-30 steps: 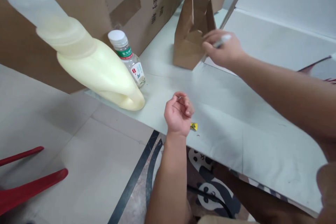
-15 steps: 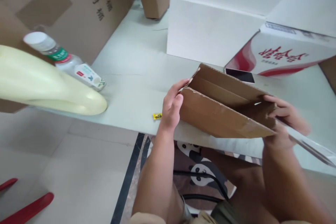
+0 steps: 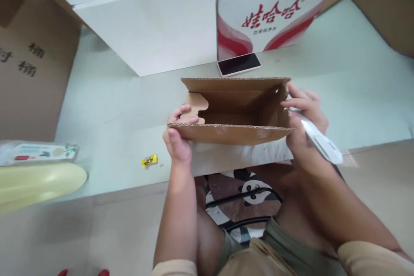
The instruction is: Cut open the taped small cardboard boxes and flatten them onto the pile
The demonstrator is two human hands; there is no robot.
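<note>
A small brown cardboard box (image 3: 233, 134) with its top open stands at the table's near edge, in front of me. My left hand (image 3: 178, 138) grips its left end, fingers over the rim by a folded-in flap (image 3: 194, 105) and thumb outside. Around the right end closes my right hand (image 3: 305, 114), fingers at the upper edge. A white, long object (image 3: 320, 141) shows beside and under the right hand; its kind I cannot make out. Inside the box I see bare brown walls, and the bottom lies in shadow.
Beyond the box lies a phone (image 3: 239, 64) before a red-and-white carton (image 3: 258, 21) and a large white box (image 3: 168, 30). A yellow wrapped packet (image 3: 149, 160) is on the table at left, near a pale yellow rounded object (image 3: 42, 183) and a clear bottle (image 3: 8, 153).
The view has swung to the right. The box is turned so its long side runs straight across in front of me, and the folded flap at its left end now shows. Both hands still hold it.
</note>
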